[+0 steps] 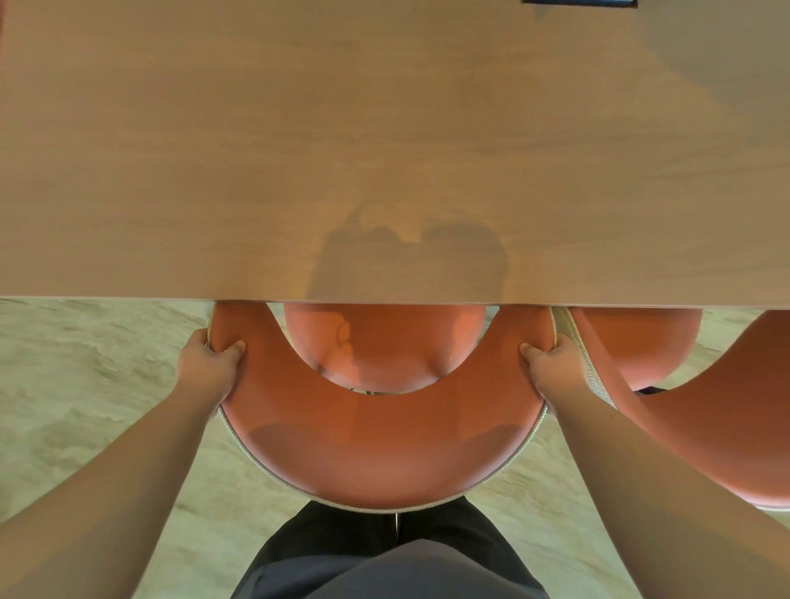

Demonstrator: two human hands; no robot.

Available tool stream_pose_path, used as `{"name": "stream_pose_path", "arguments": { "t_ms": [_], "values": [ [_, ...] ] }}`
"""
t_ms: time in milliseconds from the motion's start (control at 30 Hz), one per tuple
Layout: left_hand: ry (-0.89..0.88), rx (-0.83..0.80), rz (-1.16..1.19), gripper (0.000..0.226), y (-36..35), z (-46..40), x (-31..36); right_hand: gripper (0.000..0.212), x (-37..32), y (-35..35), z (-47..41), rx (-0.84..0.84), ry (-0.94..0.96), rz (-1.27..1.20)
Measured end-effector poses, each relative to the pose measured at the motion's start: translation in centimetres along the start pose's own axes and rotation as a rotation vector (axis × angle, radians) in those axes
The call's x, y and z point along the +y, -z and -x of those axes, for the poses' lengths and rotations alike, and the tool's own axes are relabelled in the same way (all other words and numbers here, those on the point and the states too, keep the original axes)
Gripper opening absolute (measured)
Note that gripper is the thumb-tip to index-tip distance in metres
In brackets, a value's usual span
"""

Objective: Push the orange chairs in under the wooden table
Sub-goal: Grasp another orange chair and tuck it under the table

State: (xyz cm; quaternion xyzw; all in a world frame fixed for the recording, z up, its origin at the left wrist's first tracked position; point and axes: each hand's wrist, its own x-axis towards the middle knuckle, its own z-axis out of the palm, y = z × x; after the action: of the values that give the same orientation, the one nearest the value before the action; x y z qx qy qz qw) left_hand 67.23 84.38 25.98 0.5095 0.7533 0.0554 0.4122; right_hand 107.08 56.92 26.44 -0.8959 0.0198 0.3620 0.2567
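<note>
An orange chair with a curved backrest stands right below me, its round seat partly under the near edge of the wooden table. My left hand grips the left end of the backrest, thumb on the inside. At the right end my right hand holds it the same way. A second orange chair stands to the right, its seat also partly under the table and its backrest close against my right hand.
Pale beige floor shows on both sides of the chairs. A dark flat object lies at the table's far edge. My dark trousers are close behind the backrest.
</note>
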Motion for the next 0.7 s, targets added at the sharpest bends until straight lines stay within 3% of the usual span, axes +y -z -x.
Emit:
{"name": "stream_pose_path", "arguments": {
  "t_ms": [467, 700],
  "values": [
    [-0.005, 0.014, -0.043, 0.03, -0.1, -0.2, 0.3, 0.027, -0.3, -0.1, -0.3, -0.033, -0.005, 0.001],
    [0.013, -0.001, 0.1, 0.047, 0.5, 2.5, 2.4, 0.04, -1.6, 0.1, 4.3, 0.041, 0.03, -0.056]
  ]
}}
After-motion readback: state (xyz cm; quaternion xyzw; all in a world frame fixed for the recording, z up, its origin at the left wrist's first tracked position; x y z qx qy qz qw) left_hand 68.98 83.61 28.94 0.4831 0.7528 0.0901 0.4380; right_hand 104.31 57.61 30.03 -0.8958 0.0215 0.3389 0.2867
